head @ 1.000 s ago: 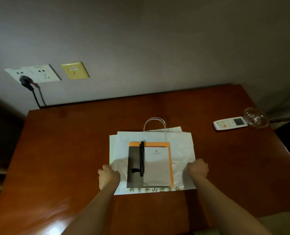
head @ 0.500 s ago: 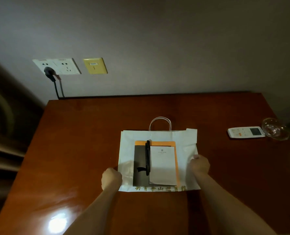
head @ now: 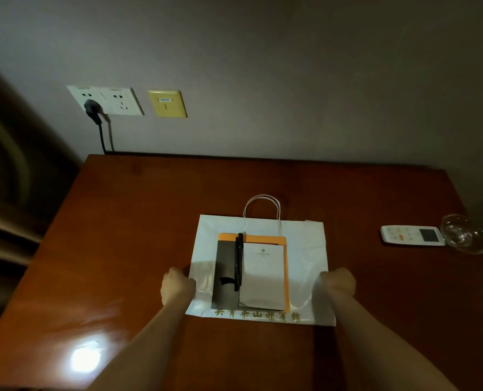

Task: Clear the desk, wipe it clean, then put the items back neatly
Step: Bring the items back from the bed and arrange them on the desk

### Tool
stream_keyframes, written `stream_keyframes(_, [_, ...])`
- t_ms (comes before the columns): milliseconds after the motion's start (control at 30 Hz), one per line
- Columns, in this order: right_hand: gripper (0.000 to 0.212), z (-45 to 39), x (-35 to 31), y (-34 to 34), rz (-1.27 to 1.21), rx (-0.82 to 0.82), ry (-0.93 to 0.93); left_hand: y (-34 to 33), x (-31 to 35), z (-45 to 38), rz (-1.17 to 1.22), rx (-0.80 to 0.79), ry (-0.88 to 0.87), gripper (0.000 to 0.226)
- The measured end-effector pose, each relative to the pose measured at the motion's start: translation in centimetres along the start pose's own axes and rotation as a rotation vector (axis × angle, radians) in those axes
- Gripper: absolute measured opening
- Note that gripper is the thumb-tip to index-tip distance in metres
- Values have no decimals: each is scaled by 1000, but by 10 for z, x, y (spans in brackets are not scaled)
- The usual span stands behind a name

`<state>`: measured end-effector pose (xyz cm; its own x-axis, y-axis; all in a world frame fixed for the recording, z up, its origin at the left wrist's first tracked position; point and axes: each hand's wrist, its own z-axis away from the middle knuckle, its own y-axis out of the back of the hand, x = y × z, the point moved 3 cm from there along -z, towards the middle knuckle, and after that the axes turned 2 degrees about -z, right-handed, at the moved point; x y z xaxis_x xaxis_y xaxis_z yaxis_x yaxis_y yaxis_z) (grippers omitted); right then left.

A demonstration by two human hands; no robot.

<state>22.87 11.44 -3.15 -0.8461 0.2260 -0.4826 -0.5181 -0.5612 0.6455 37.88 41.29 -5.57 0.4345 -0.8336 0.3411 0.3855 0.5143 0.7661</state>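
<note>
A flat white paper bag [head: 305, 249] lies in the middle of the reddish-brown desk [head: 138, 221], handles toward the wall. Stacked on it are an orange envelope [head: 263, 238], a dark grey folder [head: 224, 261], a white notepad [head: 261, 275] and a black pen [head: 238, 261] lying lengthwise. My left hand [head: 177, 286] is curled at the bag's left edge and my right hand [head: 338, 282] is curled at its right edge, both gripping the bag's sides.
A white remote control [head: 412, 235] and a clear glass bowl [head: 463, 234] sit at the desk's right edge. On the wall are a white socket panel [head: 107, 100] with a black plug and cord, and a yellow plate [head: 167, 103]. A dark curtain hangs left.
The view has shifted so the bag sits more to the right and the wall sockets move toward the centre. The bag now lies squarer, and both hands stay on its side edges.
</note>
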Motion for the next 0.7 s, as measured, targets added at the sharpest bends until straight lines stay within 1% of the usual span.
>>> stream_keyframes(33, [27, -4, 2, -1, 12, 15, 0, 1, 5, 1, 12, 1, -7, 26])
stream_keyframes(133, [27, -15, 5, -4, 243, -22, 51, -4, 11, 2, 4, -39, 0, 25])
stream_keyframes(200, [28, -14, 4, -5, 286, -54, 106, -5, 12, 6, -12, -66, 24, 23])
stream_keyframes(267, [29, -12, 4, -7, 401, -133, 121, -5, 11, 11, -16, -84, 43, 24])
stream_keyframes(300, [28, -7, 1, -5, 431, -131, 102, -4, 12, 15, -6, -91, 44, 23])
stream_keyframes(333, [27, -9, 0, -4, 410, -86, 116, -3, 12, 16, 2, -89, 42, 22])
stream_keyframes(367, [25, -8, -4, -5, 372, -80, 111, 1, 11, 20, 20, -86, 50, 21])
stream_keyframes(400, [23, -8, -6, -8, 398, -80, 158, 3, 8, 18, 42, -74, 54, 20])
stream_keyframes(500, [23, -3, -9, -27, 457, -141, 179, 19, -6, 14, 67, -44, 50, 20])
stream_keyframes(633, [14, 29, -20, -61, 293, -273, 231, 56, -38, 1, 106, 16, 94, 21])
stream_keyframes(700, [10, 47, -27, -84, 250, -322, 253, 76, -61, -6, 102, 44, 138, 20])
